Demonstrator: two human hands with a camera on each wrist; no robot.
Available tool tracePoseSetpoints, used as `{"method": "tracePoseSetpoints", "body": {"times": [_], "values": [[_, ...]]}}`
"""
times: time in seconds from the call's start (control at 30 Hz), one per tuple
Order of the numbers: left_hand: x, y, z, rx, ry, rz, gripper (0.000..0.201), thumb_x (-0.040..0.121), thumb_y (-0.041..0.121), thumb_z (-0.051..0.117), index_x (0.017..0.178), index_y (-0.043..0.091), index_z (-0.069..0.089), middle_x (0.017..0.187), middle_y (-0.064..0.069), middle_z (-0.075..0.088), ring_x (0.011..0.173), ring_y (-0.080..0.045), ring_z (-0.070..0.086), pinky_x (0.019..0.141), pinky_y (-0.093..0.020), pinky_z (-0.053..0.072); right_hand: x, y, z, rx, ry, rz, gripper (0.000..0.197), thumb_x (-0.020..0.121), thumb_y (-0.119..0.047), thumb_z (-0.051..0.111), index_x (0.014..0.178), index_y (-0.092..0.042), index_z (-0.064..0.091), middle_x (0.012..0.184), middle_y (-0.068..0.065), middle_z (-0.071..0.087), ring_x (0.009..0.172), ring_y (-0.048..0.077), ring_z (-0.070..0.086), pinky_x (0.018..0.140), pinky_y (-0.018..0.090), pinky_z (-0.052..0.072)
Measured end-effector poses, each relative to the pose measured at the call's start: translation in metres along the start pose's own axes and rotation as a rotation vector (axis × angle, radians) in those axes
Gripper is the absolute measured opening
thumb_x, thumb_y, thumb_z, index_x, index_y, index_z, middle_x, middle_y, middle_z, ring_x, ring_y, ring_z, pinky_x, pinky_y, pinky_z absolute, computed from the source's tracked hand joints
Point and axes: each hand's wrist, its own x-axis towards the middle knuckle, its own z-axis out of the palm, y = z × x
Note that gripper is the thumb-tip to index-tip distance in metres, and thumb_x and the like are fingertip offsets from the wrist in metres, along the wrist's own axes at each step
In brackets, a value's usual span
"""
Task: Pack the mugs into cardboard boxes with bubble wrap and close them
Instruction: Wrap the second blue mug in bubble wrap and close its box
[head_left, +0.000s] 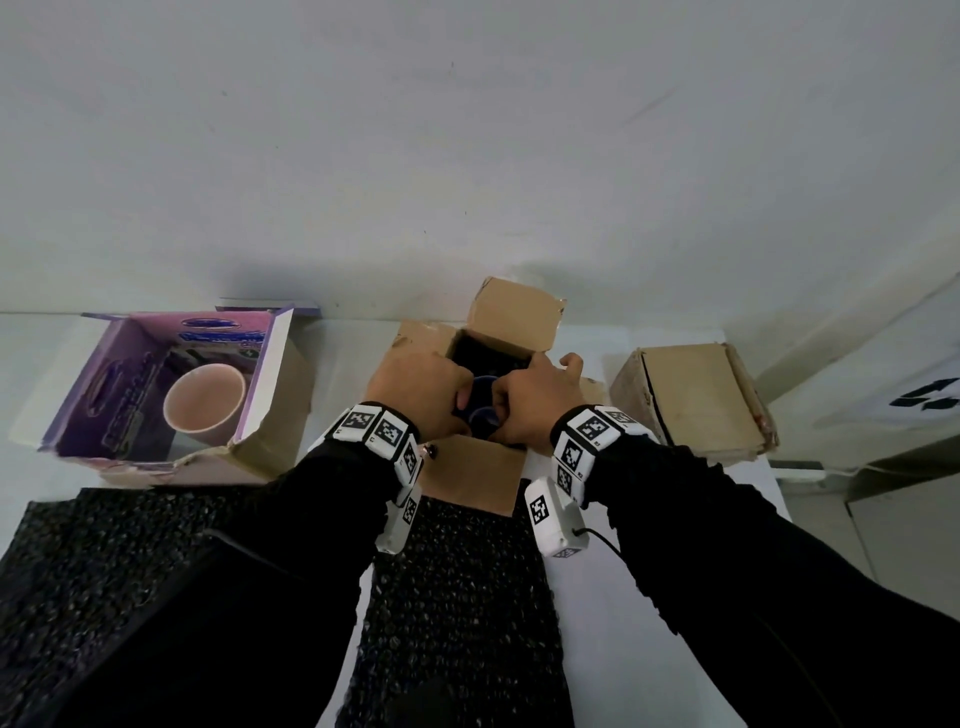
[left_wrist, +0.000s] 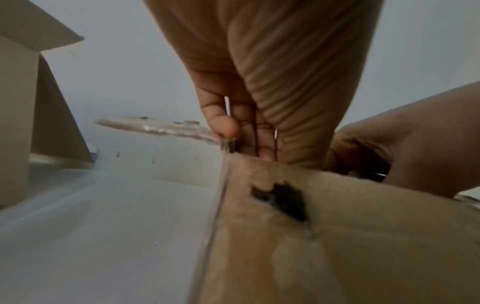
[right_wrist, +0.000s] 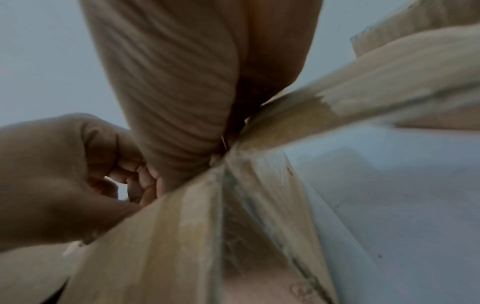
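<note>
An open cardboard box (head_left: 470, 475) stands mid-table with its flaps spread. Its inside looks dark. Both my hands meet over the opening. My left hand (head_left: 453, 410) and right hand (head_left: 506, 409) curl their fingers round a dark blue mug (head_left: 484, 418) that sits low in the box, mostly hidden by them. In the left wrist view my left hand (left_wrist: 246, 142) dips behind the box's near wall (left_wrist: 337, 236). In the right wrist view my right hand (right_wrist: 182, 102) goes in at a box corner (right_wrist: 182, 246), its fingertips hidden.
A pink mug (head_left: 205, 400) lies in a purple box (head_left: 104, 395) at the left. A closed cardboard box (head_left: 691, 400) stands at the right. Black bubble wrap sheets (head_left: 457, 597) cover the white table's (head_left: 649, 597) front. A wall rises behind.
</note>
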Motion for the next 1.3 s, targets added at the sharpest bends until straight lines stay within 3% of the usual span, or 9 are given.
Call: {"method": "tracePoseSetpoints", "body": {"times": [0.13,0.27,0.37,0.53,0.8,0.97,1.1,1.17,1.3], "values": [[-0.005,0.004,0.002,0.027,0.002,-0.010,0.024,0.076,0.055,0.063,0.067,0.033,0.058,0.074,0.010,0.062,0.077,-0.015,0.060,0.076,-0.034,0.049,0.002,-0.002,0.001,0.049,0.042,-0.024,0.019,0.071,-0.043,0.066,0.065,-0.033,0.052,0.082,-0.014,0.058,0.103,0.018,0.039,0.087,0.045,0.023],[-0.021,0.000,0.012,-0.149,0.043,0.081,0.026,0.086,0.051,0.055,0.086,0.029,0.071,0.083,0.007,0.067,0.083,-0.017,0.062,0.071,-0.029,0.040,0.000,0.003,-0.006,0.048,-0.024,-0.073,0.017,0.073,-0.037,0.067,0.060,-0.041,0.057,0.088,-0.017,0.060,0.108,0.017,0.039,0.090,0.045,0.021],[-0.033,-0.007,0.019,-0.212,0.010,0.197,0.039,0.076,0.057,0.064,0.102,0.029,0.071,0.096,0.007,0.062,0.093,-0.013,0.056,0.072,-0.029,0.043,-0.004,0.005,-0.015,0.057,-0.067,-0.123,0.013,0.077,-0.035,0.063,0.068,-0.044,0.063,0.088,-0.016,0.060,0.111,0.016,0.040,0.101,0.051,0.017],[-0.037,-0.004,0.025,-0.171,0.074,0.246,0.028,0.076,0.033,0.070,0.103,0.024,0.073,0.099,-0.001,0.064,0.099,-0.023,0.055,0.078,-0.034,0.046,-0.017,0.007,-0.013,0.101,-0.089,-0.172,0.032,0.070,-0.065,0.062,0.076,-0.035,0.068,0.075,-0.016,0.059,0.103,0.014,0.043,0.102,0.053,0.012],[-0.041,0.009,0.021,0.063,0.071,0.208,0.030,0.089,0.043,0.052,0.114,0.032,0.065,0.111,0.010,0.065,0.110,-0.020,0.049,0.087,-0.034,0.030,-0.030,0.007,0.001,-0.082,-0.042,-0.207,0.011,0.080,-0.049,0.058,0.079,-0.039,0.056,0.104,0.000,0.057,0.120,0.026,0.030,0.106,0.060,0.007],[-0.043,0.019,0.025,0.067,0.022,0.094,0.032,0.092,0.047,0.046,0.114,0.033,0.065,0.112,0.003,0.055,0.109,-0.024,0.042,0.088,-0.040,0.027,-0.030,0.008,0.006,-0.181,-0.041,-0.260,0.026,0.087,-0.047,0.051,0.097,-0.030,0.069,0.101,-0.003,0.060,0.115,0.021,0.033,0.101,0.054,0.014],[-0.041,0.018,0.017,-0.007,-0.033,0.093,0.042,0.091,0.057,0.040,0.112,0.032,0.066,0.113,0.003,0.059,0.111,-0.023,0.044,0.095,-0.042,0.028,-0.029,0.017,-0.005,0.107,0.142,-0.189,0.022,0.084,-0.051,0.053,0.090,-0.033,0.063,0.094,-0.013,0.062,0.102,0.015,0.050,0.089,0.042,0.022],[-0.037,0.014,0.016,-0.063,0.074,0.077,0.042,0.093,0.055,0.035,0.109,0.033,0.068,0.112,0.005,0.062,0.108,-0.021,0.047,0.096,-0.041,0.028,-0.024,0.022,-0.009,-0.034,0.365,-0.101,0.024,0.084,-0.051,0.052,0.097,-0.033,0.060,0.103,-0.012,0.060,0.110,0.018,0.044,0.091,0.044,0.020],[-0.026,0.003,0.019,0.030,0.296,-0.044,0.038,0.092,0.045,0.041,0.122,0.028,0.059,0.131,0.006,0.054,0.128,-0.023,0.035,0.104,-0.045,0.020,-0.010,0.020,-0.007,-0.268,0.320,-0.053,0.039,0.083,-0.040,0.052,0.117,-0.022,0.062,0.125,-0.005,0.056,0.131,0.025,0.028,0.101,0.049,0.010]]}}
